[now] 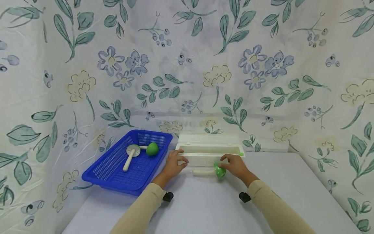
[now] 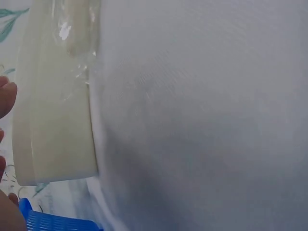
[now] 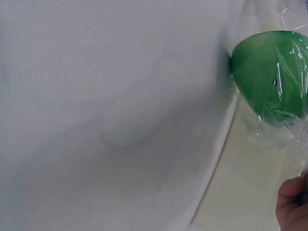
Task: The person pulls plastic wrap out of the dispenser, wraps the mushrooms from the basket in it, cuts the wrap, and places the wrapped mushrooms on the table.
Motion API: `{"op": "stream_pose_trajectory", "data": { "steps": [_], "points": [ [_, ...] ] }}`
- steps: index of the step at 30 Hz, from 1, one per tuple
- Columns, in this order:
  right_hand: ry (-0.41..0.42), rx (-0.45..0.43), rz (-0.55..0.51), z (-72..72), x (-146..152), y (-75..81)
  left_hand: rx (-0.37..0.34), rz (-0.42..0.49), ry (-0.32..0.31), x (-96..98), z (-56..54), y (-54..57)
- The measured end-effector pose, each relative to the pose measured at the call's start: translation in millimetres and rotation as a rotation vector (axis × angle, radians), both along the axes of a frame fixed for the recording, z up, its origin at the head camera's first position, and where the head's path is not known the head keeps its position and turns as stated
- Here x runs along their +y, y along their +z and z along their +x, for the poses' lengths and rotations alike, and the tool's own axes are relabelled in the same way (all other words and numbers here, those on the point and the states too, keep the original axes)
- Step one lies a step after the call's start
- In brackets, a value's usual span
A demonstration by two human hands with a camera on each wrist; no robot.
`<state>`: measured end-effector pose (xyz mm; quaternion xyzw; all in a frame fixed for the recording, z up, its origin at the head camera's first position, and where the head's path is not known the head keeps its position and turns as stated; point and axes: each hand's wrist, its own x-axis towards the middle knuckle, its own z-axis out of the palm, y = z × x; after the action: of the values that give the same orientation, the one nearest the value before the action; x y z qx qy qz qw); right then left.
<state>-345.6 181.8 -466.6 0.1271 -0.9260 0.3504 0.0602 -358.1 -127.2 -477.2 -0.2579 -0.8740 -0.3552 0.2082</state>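
Green-headed bagged tool (image 1: 218, 172) just L of pinching R hand (image 1: 237, 166).

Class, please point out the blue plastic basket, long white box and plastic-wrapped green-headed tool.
Blue plastic basket (image 1: 143, 169), head view: its bare floor.
Long white box (image 1: 201, 160), head view: its front wall.
Plastic-wrapped green-headed tool (image 3: 269, 77), right wrist view: its green head.

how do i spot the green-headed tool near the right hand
On the white table, find the long white box. In front of it is a white-handled tool with a rounded green head. Two similar tools sit in the blue basket; this one, in clear plastic, is by the right hand.
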Motion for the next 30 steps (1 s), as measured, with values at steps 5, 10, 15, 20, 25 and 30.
{"op": "stream_pose_trajectory", "data": {
  "steps": [5,10,15,20,25,30],
  "points": [
    [-0.018,0.047,0.059,-1.0,-2.8,-2.0,0.149,-0.109,-0.057,2.0,1.2,0.5],
    [-0.035,0.095,0.182,1.6,-4.2,-2.2,0.090,-0.238,-0.177,3.0,8.4,6.5],
    [-0.050,0.125,0.275,4.9,-4.7,-1.2,-0.126,-0.375,-0.277,6.2,16.0,9.7],
    [-0.055,0.168,0.342,5.9,-4.2,-0.9,-0.292,-0.492,-0.314,22.3,16.7,11.5],
    [-0.027,0.246,0.362,4.3,-4.6,-1.8,-0.444,-0.529,-0.300,36.4,11.2,11.7],
    [0.014,0.238,0.281,5.6,-2.6,-3.3,-0.564,-0.413,-0.205,44.1,5.0,11.3]
  ]
}}
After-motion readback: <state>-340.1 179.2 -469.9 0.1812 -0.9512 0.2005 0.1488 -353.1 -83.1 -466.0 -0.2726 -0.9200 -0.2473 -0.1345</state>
